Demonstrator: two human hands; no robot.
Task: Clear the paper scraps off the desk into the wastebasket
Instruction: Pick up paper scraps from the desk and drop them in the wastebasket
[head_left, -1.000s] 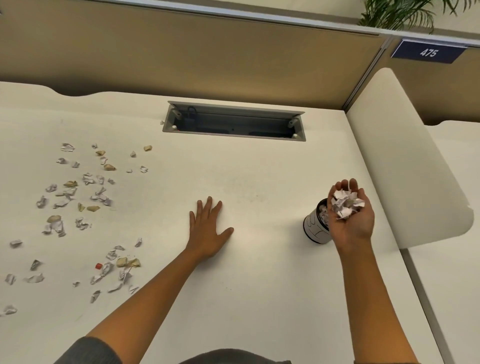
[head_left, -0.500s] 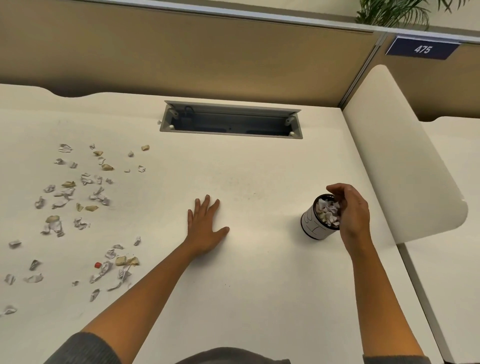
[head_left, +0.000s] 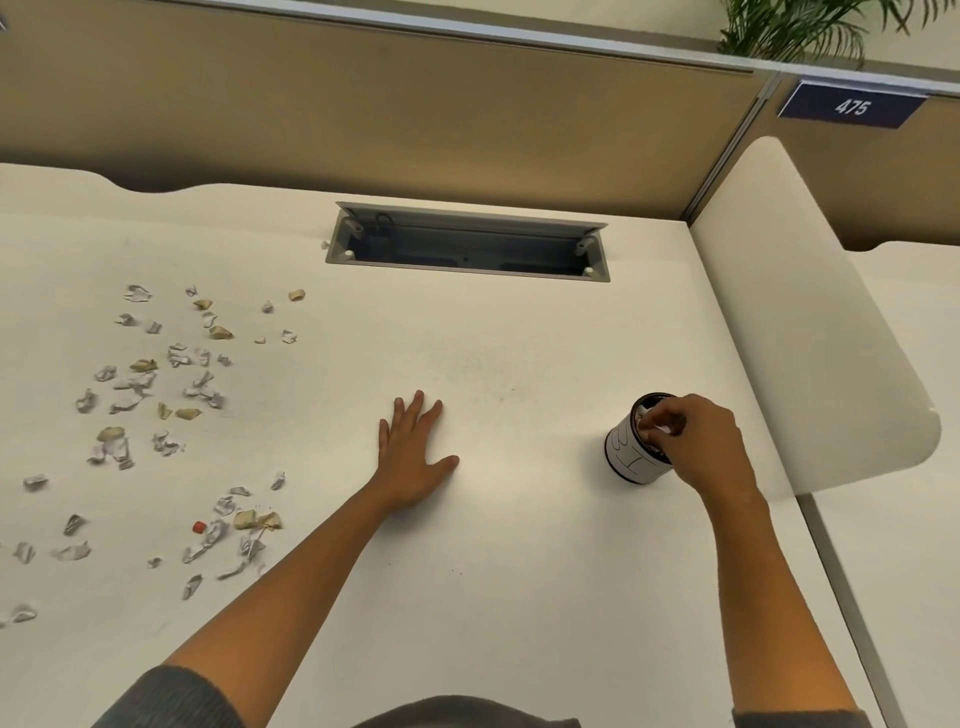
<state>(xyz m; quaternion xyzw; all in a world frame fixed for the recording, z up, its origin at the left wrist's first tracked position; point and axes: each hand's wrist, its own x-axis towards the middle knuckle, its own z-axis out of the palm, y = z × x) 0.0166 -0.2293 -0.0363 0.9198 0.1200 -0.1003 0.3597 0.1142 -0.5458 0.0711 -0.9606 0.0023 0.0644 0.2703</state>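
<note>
I am looking down at the desk (head_left: 519, 545), where my left hand (head_left: 413, 457) is lying flat with its fingers straight and spread, near the middle of the tabletop and holding nothing. My right hand (head_left: 696, 441) is sitting over the mouth of the small round wastebasket (head_left: 626, 457), which is standing upright near the right edge; its fingers are curling down into the opening, touching white paper inside, though I cannot tell whether they are pinching any of it. The paper scraps (head_left: 156, 395), white and tan, are lying scattered toward the left edge, well apart from both hands. A grey cable tray (head_left: 467, 244) is sitting open along the far edge.
</note>
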